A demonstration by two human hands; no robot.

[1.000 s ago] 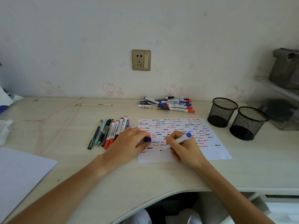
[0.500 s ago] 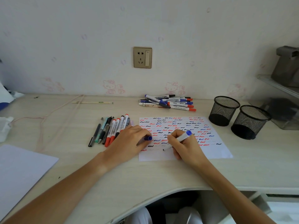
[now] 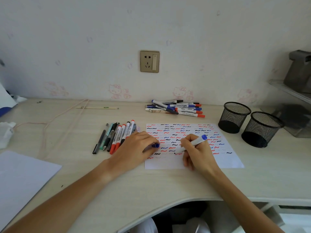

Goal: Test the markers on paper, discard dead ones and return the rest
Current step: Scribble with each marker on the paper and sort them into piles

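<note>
Landmark: white paper sheet covered in red, blue and black squiggles (image 3: 225,158), flat on the pale wood-grain desk (image 3: 168,185). All positions ref. this sheet.

1. Left of sheet, just off its left edge: row of capped pens and red-ended white markers (image 3: 116,137), lying side by side, long axes approx. parallel, running from near-left to far-right. Whether this is a tested or untested group cannot be told.

2. Left hand (image 3: 134,150): rests at the sheet's left edge, fingers curled round a small blue marker cap (image 3: 155,145). Cap's open end faces right, toward the other hand.

3. Behind sheet, near the wall: loose pile of blue-, red- and black-capped white markers (image 3: 176,108), long axes mostly left-right.

4. Right hand (image 3: 198,152): over the sheet's lower centre, thumb and fingers clamped on a white-barrelled marker with blue end (image 3: 193,144) in a writing grip. Long axis runs diagonally: tip down-left, touching or just at the paper; blue end up-right, tilted away from the paper.

5. Right of sheet, well apart: two black wire-mesh pen cups (image 3: 249,123), side by side, upright; nothing visible inside.

Step in hand (judged): test stroke w/ the blue marker. No fresh blue line is discernible at the tip.

Next move (judged): read the mark. Then bring cap and tip together along one axis, press shut, and sort: ink ok = return; dry = discard.
</note>
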